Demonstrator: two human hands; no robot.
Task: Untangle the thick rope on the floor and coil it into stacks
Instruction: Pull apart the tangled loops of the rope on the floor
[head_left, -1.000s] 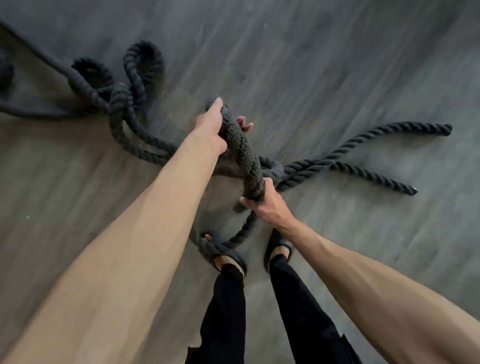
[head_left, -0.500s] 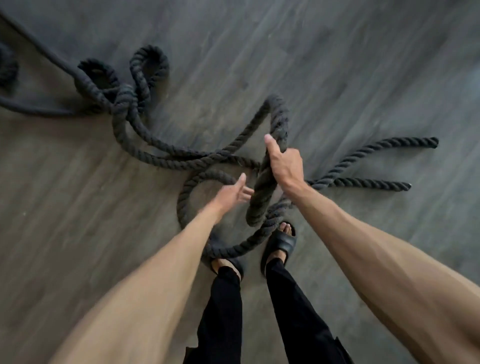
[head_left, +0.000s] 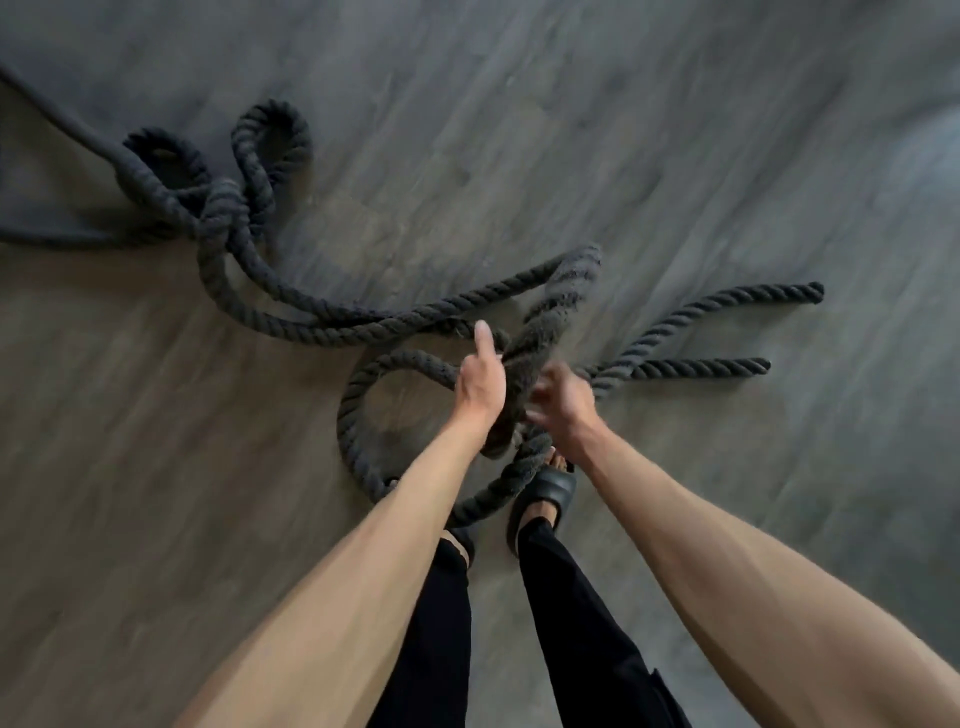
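On the grey plank floor (head_left: 649, 156) a thick dark rope (head_left: 291, 318) is spread out. A knotted tangle (head_left: 224, 205) is noted far left, a ring lies before the feet, and two free ends lie to the right. A raised loop (head_left: 563, 291) is lifted off the floor at the hands. Left hand (head_left: 480, 387): set against that loop, thumb straight, fingers seemingly wrapped round it. Right hand (head_left: 566, 402): blurred, just beside the rope; grip cannot be told. A black sandal (head_left: 550, 488) is seen just beside the ring.

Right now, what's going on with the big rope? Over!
Left grip holds a raised loop of rope. Right grip blurred beside it, state unclear. Knot not yet undone, far left; a strand lies against the sandal.
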